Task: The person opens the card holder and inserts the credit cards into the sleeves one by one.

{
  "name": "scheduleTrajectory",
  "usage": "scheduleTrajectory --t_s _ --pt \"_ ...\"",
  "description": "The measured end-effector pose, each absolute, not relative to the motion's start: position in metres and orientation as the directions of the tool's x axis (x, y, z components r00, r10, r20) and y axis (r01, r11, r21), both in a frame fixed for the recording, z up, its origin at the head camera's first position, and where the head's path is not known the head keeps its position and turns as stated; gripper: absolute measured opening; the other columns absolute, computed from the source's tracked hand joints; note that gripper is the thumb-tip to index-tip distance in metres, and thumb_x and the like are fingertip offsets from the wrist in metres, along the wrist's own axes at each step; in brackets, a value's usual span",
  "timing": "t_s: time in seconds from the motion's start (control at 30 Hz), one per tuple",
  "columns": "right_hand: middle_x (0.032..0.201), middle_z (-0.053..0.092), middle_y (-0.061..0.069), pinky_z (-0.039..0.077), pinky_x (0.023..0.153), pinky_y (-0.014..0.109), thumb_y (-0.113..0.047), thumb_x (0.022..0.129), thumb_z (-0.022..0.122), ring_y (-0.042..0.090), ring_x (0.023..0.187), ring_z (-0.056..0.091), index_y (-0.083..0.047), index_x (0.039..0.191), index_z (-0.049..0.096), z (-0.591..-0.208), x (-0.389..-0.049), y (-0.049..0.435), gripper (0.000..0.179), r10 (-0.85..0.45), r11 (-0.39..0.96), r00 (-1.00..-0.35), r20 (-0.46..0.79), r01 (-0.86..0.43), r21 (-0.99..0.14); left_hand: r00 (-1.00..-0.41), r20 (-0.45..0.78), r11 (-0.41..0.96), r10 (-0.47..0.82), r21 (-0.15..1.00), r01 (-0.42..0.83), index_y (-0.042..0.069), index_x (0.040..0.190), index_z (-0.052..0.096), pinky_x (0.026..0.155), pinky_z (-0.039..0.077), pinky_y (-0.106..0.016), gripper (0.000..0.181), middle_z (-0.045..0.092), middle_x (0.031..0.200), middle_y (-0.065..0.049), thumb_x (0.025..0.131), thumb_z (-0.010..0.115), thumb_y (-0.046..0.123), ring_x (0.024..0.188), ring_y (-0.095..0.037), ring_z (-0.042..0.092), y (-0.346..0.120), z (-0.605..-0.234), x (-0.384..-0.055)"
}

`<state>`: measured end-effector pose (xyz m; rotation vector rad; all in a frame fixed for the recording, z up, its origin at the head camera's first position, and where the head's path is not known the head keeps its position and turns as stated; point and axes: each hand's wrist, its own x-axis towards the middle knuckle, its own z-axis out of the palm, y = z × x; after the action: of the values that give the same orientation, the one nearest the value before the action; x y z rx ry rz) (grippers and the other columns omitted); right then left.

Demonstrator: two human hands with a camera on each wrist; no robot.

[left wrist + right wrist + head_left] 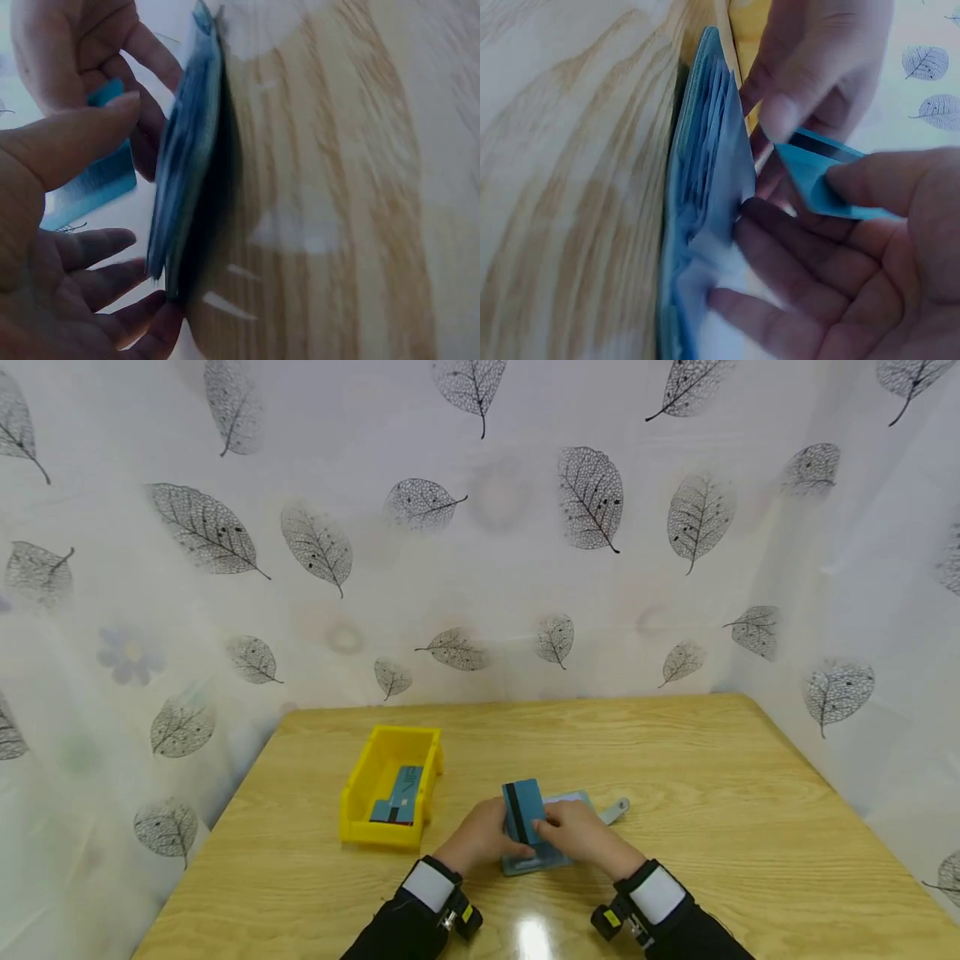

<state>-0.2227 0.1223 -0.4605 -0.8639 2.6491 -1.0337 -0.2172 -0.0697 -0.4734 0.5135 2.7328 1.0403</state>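
Observation:
A blue card (534,806) with a dark stripe is tilted up between the hands, above an opened blue-green card holder (551,858) on the table. My right hand (581,831) pinches the card; its thumb lies on the card face in the right wrist view, and its other fingers reach to the holder's sleeves (724,165). At the card's opposite edge is my left hand (483,835), thumb by the card. Its lower fingers (120,326) reach the holder in the left wrist view. Whether the left hand grips the card is unclear.
A yellow bin (381,835) stands left of the hands, with several blue cards (405,787) inside. The holder's strap (617,811), with a round snap, sticks out to the right. A leaf-patterned curtain (495,552) hangs behind the wooden table (712,827).

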Motion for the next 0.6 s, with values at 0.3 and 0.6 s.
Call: scheduleTrajectory --t_s 0.3,0.6 --pt "0.060 0.036 -0.007 0.029 0.052 0.021 -0.012 0.094 0.059 0.004 0.052 0.034 -0.011 0.069 0.047 -0.467 -0.223 0.135 0.028 -0.532 0.592 -0.844 0.075 -0.433 -0.679 -0.932 -0.048 0.840 0.360 0.451 0.301 0.002 0.126 0.063 0.095 0.047 -0.039 0.072 0.065 0.123 -0.011 0.069 0.088 0.037 0.112 -0.027 0.060 -0.064 -0.471 -0.219" --pt "0.060 0.036 -0.005 0.028 0.052 0.023 -0.008 0.091 0.056 0.008 0.053 0.035 -0.011 0.067 0.043 -0.461 -0.218 0.137 0.028 -0.463 0.642 -0.885 0.035 -0.363 -0.675 -0.933 -0.050 0.861 0.357 0.406 0.307 0.005 0.124 0.065 0.088 0.049 -0.035 0.068 0.067 0.118 -0.008 0.068 0.088 0.038 0.104 -0.022 0.062 -0.061 -0.465 -0.216"
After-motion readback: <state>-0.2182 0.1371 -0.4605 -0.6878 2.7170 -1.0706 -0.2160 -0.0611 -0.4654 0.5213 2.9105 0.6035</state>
